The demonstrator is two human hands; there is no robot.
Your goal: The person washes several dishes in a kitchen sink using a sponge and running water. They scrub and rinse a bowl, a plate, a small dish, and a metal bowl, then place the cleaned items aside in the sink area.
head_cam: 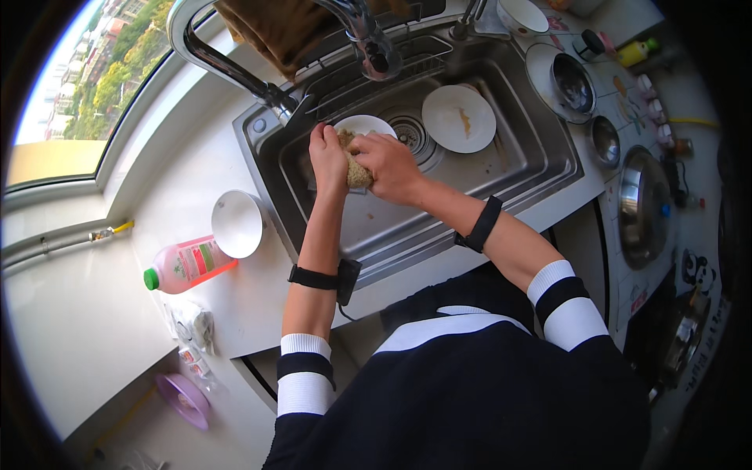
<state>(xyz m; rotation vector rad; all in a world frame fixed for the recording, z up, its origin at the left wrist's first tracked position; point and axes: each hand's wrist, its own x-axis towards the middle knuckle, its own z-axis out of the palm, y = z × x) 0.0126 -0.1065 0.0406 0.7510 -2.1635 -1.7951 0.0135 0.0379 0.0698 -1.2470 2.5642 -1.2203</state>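
Observation:
Over the left part of the steel sink (405, 220), my left hand (328, 155) and my right hand (390, 167) grip a bunched tan scrubbing cloth (359, 174) between them. Its ends bulge out above and below my right fingers. Just beyond my hands, a white dish (369, 124) lies in the basin, partly hidden by them. To its right sits a white plate (452, 120) with a brownish-yellow smear. The drain strainer (411, 136) shows between the two dishes.
A chrome faucet (376, 56) arches over the sink's far side. Left on the counter are a white bowl (238, 224) and a pink detergent bottle (191, 264) with a green cap. Metal bowls (603, 141) and a lidded pan (643, 205) stand at right.

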